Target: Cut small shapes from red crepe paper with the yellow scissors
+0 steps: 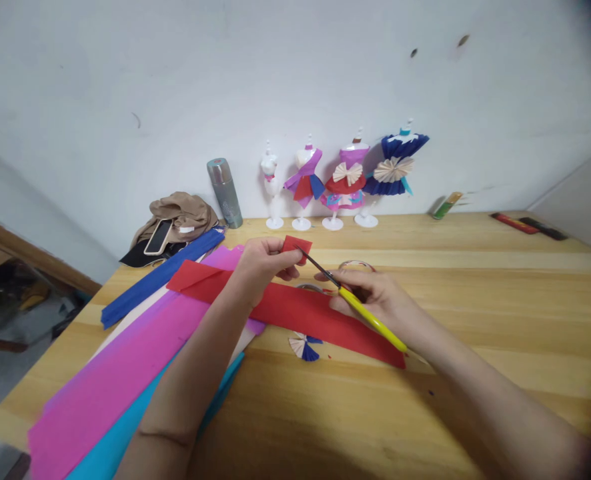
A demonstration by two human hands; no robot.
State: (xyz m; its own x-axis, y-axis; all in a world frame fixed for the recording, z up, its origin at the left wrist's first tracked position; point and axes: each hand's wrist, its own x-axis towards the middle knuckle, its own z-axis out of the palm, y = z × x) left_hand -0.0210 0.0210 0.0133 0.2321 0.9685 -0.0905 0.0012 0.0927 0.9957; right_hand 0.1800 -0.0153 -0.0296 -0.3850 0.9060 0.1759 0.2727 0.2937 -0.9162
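The left hand (263, 263) pinches a small red paper square (295, 244); the right hand (385, 299) holds yellow-handled metal scissors (354, 301), blades seemingly touching it, above a long red paper strip (300, 307).

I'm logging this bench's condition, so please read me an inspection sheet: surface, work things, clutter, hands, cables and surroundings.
Surface: wooden table, its left part partly covered by coloured strips.
Work things: small red piece, scissors with yellow handles, long red strip, pleated fan piece.
Clutter: phone, crumpled brown fabric and bottle, far left.
Hands: left hand holds the small red piece; right hand holds the scissors, blades at that piece.
Cables: nothing seen.
Surroundings: four dress forms before a pale wall.
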